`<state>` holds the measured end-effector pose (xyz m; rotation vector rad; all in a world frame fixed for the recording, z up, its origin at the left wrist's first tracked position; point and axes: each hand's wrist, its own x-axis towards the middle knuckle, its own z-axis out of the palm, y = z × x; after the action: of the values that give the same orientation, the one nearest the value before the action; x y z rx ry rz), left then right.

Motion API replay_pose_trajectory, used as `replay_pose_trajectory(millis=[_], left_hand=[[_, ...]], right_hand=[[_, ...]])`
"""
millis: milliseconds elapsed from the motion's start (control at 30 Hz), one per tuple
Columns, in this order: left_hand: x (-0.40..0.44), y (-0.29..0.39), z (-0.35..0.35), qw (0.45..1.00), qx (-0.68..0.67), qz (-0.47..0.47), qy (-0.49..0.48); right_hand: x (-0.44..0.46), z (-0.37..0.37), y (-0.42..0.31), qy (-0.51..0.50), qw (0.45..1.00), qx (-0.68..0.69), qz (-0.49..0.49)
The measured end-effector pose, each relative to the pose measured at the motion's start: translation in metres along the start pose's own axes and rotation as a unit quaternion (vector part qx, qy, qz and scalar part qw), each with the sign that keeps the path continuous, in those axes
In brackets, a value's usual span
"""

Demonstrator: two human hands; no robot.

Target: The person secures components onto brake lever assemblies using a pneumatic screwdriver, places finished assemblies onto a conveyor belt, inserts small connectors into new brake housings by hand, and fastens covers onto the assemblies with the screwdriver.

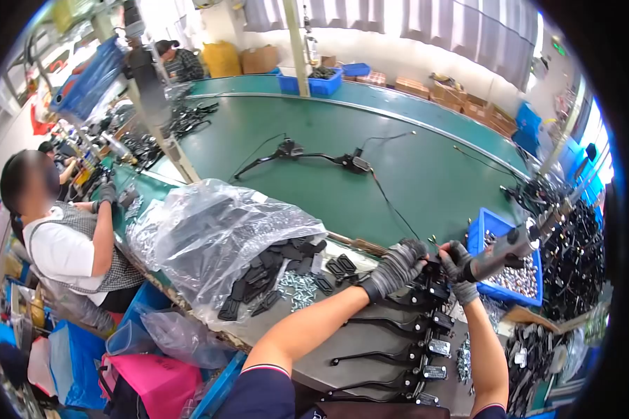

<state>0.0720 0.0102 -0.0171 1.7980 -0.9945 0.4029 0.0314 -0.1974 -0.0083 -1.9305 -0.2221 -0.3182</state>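
My left hand (400,267), in a grey striped glove, has its fingers closed above the top of a row of black brake levers (391,355). Close beside it, my right hand (460,269) in a matching glove is pinched shut near the same spot. Whatever is between the fingertips is too small and hidden to name. The brake levers lie side by side on the workbench, their reservoirs to the right. A grey power screwdriver (500,253) hangs just right of my right hand. Loose black covers (341,267) sit left of my left hand.
A clear plastic bag (223,223) spills black parts (262,276) beside loose screws (299,290). A blue bin (476,234) holds small metal parts. Two lever assemblies (286,149) with cables lie on the green conveyor belt (258,188). A co-worker (77,237) works at left.
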Motion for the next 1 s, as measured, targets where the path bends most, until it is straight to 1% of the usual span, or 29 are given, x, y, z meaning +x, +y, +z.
replay_pose_trajectory(millis=[33, 133, 233, 300, 433, 467, 500, 533, 567, 633, 667, 700, 767, 833, 900, 933, 967, 1000], left_hand=[[0.000, 0.001, 0.000, 1.000, -0.008, -0.003, 0.000], [0.002, 0.003, -0.001, 1.000, -0.027, -0.008, -0.002], [0.001, 0.003, -0.002, 0.995, -0.096, -0.012, 0.014], [0.002, 0.004, -0.002, 0.996, -0.088, -0.014, 0.011], [-0.002, -0.003, 0.003, 0.996, -0.083, -0.023, 0.012], [-0.004, -0.005, 0.004, 0.995, -0.093, -0.028, 0.016], [-0.004, -0.005, 0.003, 0.994, -0.104, -0.033, 0.020], [-0.005, -0.005, 0.004, 0.994, -0.102, -0.034, 0.019], [-0.005, -0.006, 0.004, 0.995, -0.098, -0.029, 0.015], [-0.004, -0.007, 0.003, 0.996, -0.088, -0.017, 0.008], [-0.003, -0.007, 0.003, 0.996, -0.087, -0.017, 0.008], [-0.002, -0.006, 0.005, 1.000, -0.023, 0.003, -0.003], [-0.004, -0.002, 0.009, 0.994, 0.102, 0.041, -0.026], [-0.004, 0.000, 0.008, 0.996, 0.077, 0.030, -0.027], [0.001, 0.001, 0.005, 0.999, 0.030, 0.015, -0.026], [0.000, 0.000, 0.006, 0.999, 0.029, 0.015, -0.029], [0.000, -0.002, 0.006, 1.000, 0.006, 0.020, -0.020], [0.000, -0.005, 0.005, 1.000, -0.014, 0.024, -0.011]], right_hand=[[0.000, -0.001, -0.002, -0.005, 1.000, 0.005, -0.006], [-0.004, -0.005, -0.006, -0.029, 0.998, -0.047, 0.031], [-0.012, -0.004, -0.019, -0.029, 0.999, -0.043, 0.014], [-0.016, -0.004, -0.018, -0.025, 0.999, -0.042, 0.004], [-0.017, -0.010, -0.001, -0.053, 0.998, -0.025, 0.012], [-0.015, -0.014, 0.006, -0.057, 0.991, -0.106, -0.065], [-0.014, -0.017, 0.010, -0.059, 0.971, -0.185, -0.142], [-0.014, -0.018, 0.013, -0.061, 0.938, -0.263, -0.217], [-0.015, -0.017, 0.017, -0.060, 0.939, -0.261, -0.216], [-0.018, -0.015, 0.022, -0.056, 0.987, -0.140, -0.054], [-0.017, -0.013, 0.024, -0.053, 0.995, -0.077, 0.029], [-0.016, -0.011, 0.028, -0.053, 0.995, -0.076, 0.029], [-0.011, -0.009, 0.038, -0.080, 0.995, -0.031, 0.054], [-0.007, -0.009, 0.032, -0.092, 0.993, -0.009, 0.069], [-0.003, -0.016, 0.002, -0.123, 0.986, -0.091, 0.070], [-0.006, -0.020, -0.014, -0.139, 0.979, -0.132, 0.072], [-0.011, -0.025, -0.028, -0.138, 0.979, -0.131, 0.072], [-0.014, -0.030, -0.043, -0.058, 0.997, -0.014, 0.041]])
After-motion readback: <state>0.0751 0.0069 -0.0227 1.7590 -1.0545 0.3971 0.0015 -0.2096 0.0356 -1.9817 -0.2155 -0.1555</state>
